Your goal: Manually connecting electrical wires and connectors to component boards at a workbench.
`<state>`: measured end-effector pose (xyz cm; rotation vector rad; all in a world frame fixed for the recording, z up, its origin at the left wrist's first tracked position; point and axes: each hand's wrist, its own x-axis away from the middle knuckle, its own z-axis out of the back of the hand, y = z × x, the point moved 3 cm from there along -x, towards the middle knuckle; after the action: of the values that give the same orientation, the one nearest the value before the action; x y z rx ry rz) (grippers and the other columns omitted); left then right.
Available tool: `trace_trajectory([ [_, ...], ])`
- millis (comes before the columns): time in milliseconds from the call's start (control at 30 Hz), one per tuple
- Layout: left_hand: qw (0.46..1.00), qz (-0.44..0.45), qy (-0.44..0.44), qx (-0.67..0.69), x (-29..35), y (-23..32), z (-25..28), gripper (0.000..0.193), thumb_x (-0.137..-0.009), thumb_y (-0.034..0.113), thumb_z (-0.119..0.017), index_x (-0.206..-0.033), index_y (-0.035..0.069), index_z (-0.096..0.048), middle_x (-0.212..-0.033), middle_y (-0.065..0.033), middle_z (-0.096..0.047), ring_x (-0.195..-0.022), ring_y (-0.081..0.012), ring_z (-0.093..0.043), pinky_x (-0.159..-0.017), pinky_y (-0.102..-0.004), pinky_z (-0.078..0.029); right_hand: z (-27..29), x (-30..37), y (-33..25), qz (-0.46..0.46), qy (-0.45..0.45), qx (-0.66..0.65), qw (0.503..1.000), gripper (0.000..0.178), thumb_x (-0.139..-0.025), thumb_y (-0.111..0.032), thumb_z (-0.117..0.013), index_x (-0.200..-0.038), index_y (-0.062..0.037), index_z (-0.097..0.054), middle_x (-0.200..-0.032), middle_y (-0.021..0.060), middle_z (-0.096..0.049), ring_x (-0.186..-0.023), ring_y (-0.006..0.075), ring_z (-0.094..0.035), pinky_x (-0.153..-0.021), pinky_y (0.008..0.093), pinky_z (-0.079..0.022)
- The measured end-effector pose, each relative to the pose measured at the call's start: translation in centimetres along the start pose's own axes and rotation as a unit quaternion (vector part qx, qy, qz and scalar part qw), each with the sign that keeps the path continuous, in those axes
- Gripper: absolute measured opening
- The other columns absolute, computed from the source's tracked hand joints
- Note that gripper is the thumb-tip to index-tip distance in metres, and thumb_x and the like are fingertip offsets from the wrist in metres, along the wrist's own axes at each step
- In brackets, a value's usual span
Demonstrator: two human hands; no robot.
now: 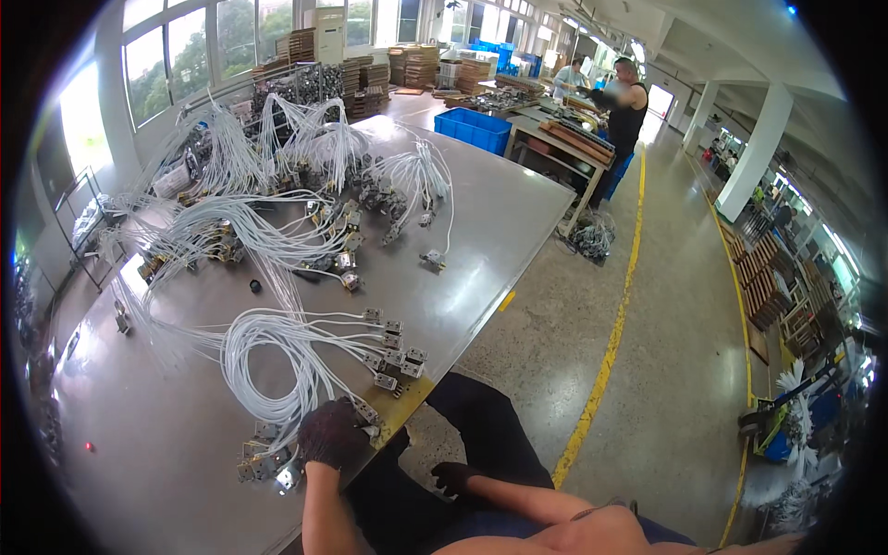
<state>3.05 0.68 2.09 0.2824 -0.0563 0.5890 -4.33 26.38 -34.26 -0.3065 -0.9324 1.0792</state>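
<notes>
My left hand (331,433), in a dark knit glove, is at the table's near edge with its fingers curled in at the end of a coiled bundle of white cables (248,356). Beside its fingertips lies a small metal connector (367,413); what the fingers hold is largely hidden. More metal connectors (393,356) on the cable ends fan out just beyond, and another cluster of connectors (262,455) sits to this hand's left. My right hand (452,478), also dark-gloved, is off the table near my leg, fingers loosely apart, with nothing visible in it.
A yellowish plate (400,407) lies on the near corner of the grey metal table (166,407). Several heaps of white cables (231,148) with connectors cover its far part. Beyond it are a blue bin (472,129), a workbench (560,143) and a standing person (627,116).
</notes>
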Motion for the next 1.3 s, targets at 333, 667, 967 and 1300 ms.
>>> trace_trajectory([
  [333, 0.996, 0.017, -0.083, 0.023, -1.5, -0.5, -0.9, 0.048, -0.068, 0.032, -0.076, -0.111, 0.014, -0.066, -0.108, -0.0165, -0.07, -0.104, -0.0379, -0.068, -0.086, -0.0503, -0.054, 2.5, 2.2, -0.5, -0.096, 0.064, -0.37, 0.922, 0.043, -0.097, -0.026, -0.061, -0.135, -0.0082, -0.056, -0.102, 0.0114, -0.06, -0.084, 0.0246, -0.059, -0.071, 0.0367, -0.05],
  [667, 0.995, -0.014, -0.08, 0.052, -1.1, -3.0, -0.8, 0.046, -0.078, 0.015, -0.07, -0.123, 0.011, -0.064, -0.115, -0.0174, -0.07, -0.11, -0.0372, -0.066, -0.091, -0.0456, -0.053, 10.8, 6.9, -8.4, -0.112, 0.174, -0.6, 0.773, 0.029, -0.099, -0.022, -0.061, -0.121, -0.0046, -0.064, -0.069, 0.0037, -0.055, -0.06, 0.0135, -0.055, -0.056, 0.0288, -0.046],
  [967, 0.982, 0.03, -0.116, 0.147, -1.3, -3.1, -0.5, 0.045, -0.08, 0.022, -0.077, -0.122, 0.01, -0.065, -0.113, -0.017, -0.071, -0.111, -0.0358, -0.067, -0.093, -0.0434, -0.053, 21.5, 8.9, -19.9, 0.012, 0.102, -0.419, 0.902, 0.033, -0.095, -0.021, -0.06, -0.124, -0.0062, -0.065, -0.077, 0.0055, -0.065, -0.066, 0.012, -0.061, -0.061, 0.0288, -0.05],
  [1300, 0.974, 0.031, -0.122, 0.188, -1.3, -3.1, 1.1, 0.039, -0.081, 0.021, -0.078, -0.119, 0.013, -0.068, -0.113, -0.0137, -0.072, -0.106, -0.0304, -0.069, -0.09, -0.0411, -0.055, 21.8, 7.6, -20.1, -0.029, 0.11, -0.364, 0.925, 0.037, -0.093, -0.021, -0.06, -0.128, -0.0077, -0.064, -0.079, 0.0082, -0.067, -0.066, 0.0135, -0.062, -0.061, 0.0299, -0.051],
])
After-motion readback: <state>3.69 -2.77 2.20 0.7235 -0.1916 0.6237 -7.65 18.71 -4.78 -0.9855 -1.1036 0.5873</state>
